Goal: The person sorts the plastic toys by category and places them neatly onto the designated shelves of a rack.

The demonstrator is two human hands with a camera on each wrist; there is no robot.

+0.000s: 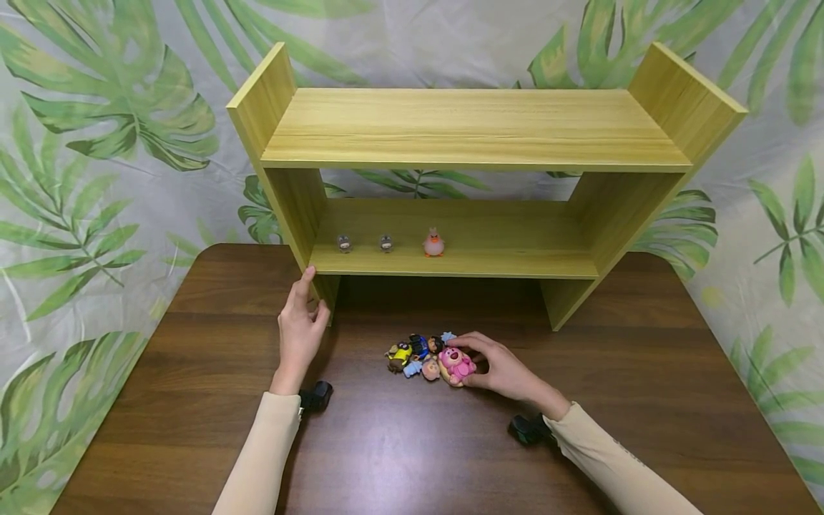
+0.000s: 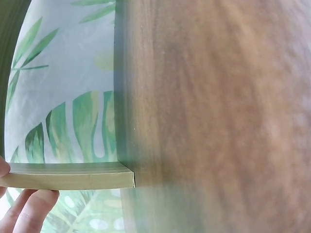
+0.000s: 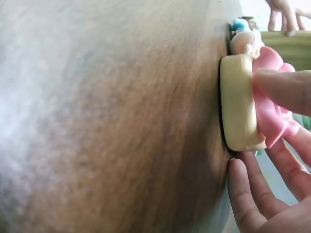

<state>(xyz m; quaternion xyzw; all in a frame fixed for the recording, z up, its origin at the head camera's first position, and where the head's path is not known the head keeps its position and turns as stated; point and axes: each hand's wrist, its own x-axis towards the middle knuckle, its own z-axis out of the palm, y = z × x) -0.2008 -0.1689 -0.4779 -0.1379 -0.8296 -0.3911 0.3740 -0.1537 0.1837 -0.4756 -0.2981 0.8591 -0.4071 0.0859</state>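
My right hand (image 1: pixel 505 368) holds a pink bear figurine (image 1: pixel 457 366) between thumb and fingers. In the right wrist view the figurine's thick cream base (image 3: pixel 238 102) stands against the tabletop, and the thumb (image 3: pixel 286 90) lies on its pink body. Beside it is a small pile: a yellow-and-black figure (image 1: pixel 400 354), a dark-blue figure (image 1: pixel 420 347) and a round-headed figure (image 1: pixel 430 370). My left hand (image 1: pixel 301 329) grips the left side panel of the wooden shelf (image 1: pixel 476 168); the left wrist view shows fingers (image 2: pixel 36 208) against the panel's face (image 2: pixel 73 180).
Two small grey figures (image 1: pixel 344 244) and a pale pink duck-like figure (image 1: pixel 434 243) stand on the middle board, left of centre. The shelf rests toward the back of the dark wooden table (image 1: pixel 412 458), before a leaf-patterned cloth (image 1: pixel 450 43).
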